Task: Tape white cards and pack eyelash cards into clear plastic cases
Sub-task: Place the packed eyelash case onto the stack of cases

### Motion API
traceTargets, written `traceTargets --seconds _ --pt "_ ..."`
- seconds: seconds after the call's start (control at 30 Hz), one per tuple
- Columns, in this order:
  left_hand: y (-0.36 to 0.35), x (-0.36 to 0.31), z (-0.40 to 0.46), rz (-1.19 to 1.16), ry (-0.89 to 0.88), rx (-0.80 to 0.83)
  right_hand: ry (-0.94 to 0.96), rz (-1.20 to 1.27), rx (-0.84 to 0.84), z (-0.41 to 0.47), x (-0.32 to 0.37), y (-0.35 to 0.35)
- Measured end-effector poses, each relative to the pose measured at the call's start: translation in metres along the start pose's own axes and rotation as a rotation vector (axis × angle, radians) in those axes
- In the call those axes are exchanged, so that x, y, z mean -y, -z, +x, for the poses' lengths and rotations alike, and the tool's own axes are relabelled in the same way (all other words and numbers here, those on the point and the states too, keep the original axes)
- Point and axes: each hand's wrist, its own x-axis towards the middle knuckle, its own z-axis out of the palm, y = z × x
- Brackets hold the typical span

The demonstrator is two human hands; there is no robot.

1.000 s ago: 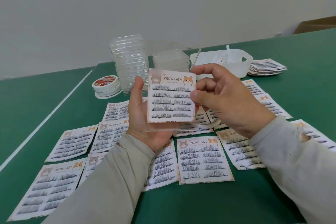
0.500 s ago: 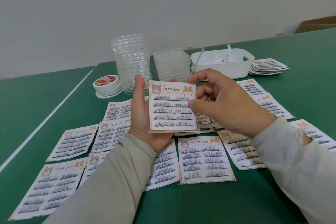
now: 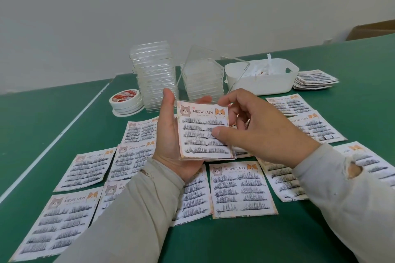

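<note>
Since a second ago your eyelash card [image 3: 204, 130] has dropped from standing upright to lying flat in the base of the clear case [image 3: 234, 155], whose lid [image 3: 211, 74] now stands open behind it. Your left hand [image 3: 171, 134] cradles the case from below, thumb up along its left edge and fingertips showing past its far edge. Your right hand [image 3: 260, 132] lies over the card's right side: the thumb presses on the lash rows, the index finger curls round the top right corner, so the card is pinched between them.

Just behind the hands stand two stacks of clear cases, the tall stack [image 3: 155, 74] on the left and the short stack [image 3: 203, 85] right beside it. Left of these lie the tape rolls [image 3: 126, 101], piled on one another. To the right sits a white basket [image 3: 263, 83] with white strips inside, and a pile of cards [image 3: 315, 80] just past it. Loose eyelash cards [image 3: 242, 190] are spread over the green table [image 3: 235, 239] beneath and around your arms, some overlapping. Your right sleeve [image 3: 354, 171] has a torn hole.
</note>
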Motion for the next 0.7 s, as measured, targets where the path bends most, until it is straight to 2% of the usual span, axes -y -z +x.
traceTargets --seconds 0.37,0.5,0.7 --pt "0.0023 0.0000 0.0015 -0.002 -0.040 0.042 0.041 -0.224 0.024 -0.0042 0.0044 -0.0020" --pt "0.0008 -0.0027 -0.0006 -0.019 -0.047 0.034 0.149 -0.233 -0.049 -0.0063 0.0036 -0.0022" --pt "-0.0040 -0.0015 -0.0031 0.046 -0.071 -0.022 0.406 -0.492 -0.075 -0.0097 0.0090 -0.0046"
